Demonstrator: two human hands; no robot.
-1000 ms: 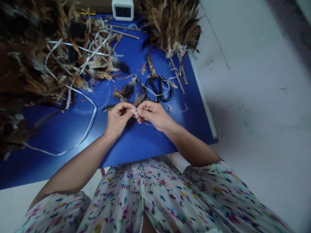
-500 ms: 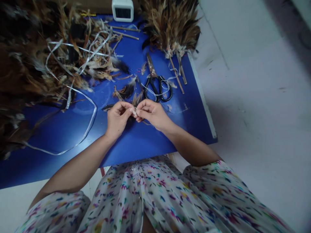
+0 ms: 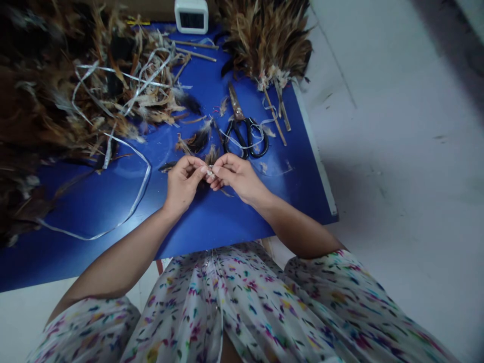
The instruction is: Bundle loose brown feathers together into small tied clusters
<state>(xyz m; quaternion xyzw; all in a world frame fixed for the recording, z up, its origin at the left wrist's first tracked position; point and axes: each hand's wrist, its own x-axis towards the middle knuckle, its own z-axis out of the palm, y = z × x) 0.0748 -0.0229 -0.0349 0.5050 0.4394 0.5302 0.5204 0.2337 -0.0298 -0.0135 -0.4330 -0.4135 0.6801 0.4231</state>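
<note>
My left hand (image 3: pixel 184 182) and my right hand (image 3: pixel 239 176) meet above the blue table, fingertips nearly touching. Both are closed in a pinch on a small feather bundle (image 3: pixel 211 154); its pale quill ends show between the thumbs, and the rest is partly hidden by the fingers. Just beyond my right hand lie scissors (image 3: pixel 242 126) with black handles and rusty blades, a thin pale strip (image 3: pixel 235 143) lying over the handles. Loose dark feathers (image 3: pixel 197 140) rest on the table beyond my left hand.
A large heap of brown feathers (image 3: pixel 94 96) with a white ribbon (image 3: pixel 145 176) covers the table's left side. Feather bunches on sticks (image 3: pixel 270 45) lie at the back right. Thin sticks (image 3: pixel 196 53) and a white digital clock (image 3: pixel 191 16) are at the back. The table's right edge (image 3: pixel 316 151) borders the floor.
Both hands stay in the same place; the fingertips have shifted slightly around the small bundle, and a little more of its pale ends shows. Everything else on the table is still.
</note>
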